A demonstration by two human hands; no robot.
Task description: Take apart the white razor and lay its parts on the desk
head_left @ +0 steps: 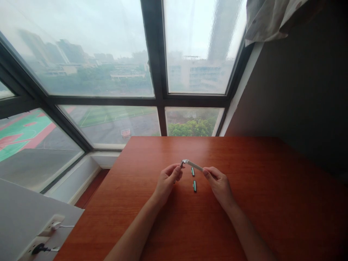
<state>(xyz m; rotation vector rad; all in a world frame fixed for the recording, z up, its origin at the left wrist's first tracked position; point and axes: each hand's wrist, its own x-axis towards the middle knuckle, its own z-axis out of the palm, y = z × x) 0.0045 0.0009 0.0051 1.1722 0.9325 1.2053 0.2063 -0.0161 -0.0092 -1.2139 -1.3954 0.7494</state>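
Note:
A light-coloured razor is held up above the table between my two hands. My right hand pinches the lower end of its handle between thumb and fingers. At the other end, the fingers of my left hand are closed on the razor's head, which they partly hide. Two green-and-black razor cartridges lie on the tabletop between my hands: one cartridge just below the handle, and a second cartridge nearer to me. Neither hand touches them.
The reddish-brown wooden table reaches up to large windows with a dark frame. A wall socket with a black plug is at lower left. A dark wall stands on the right, with hanging cloth above.

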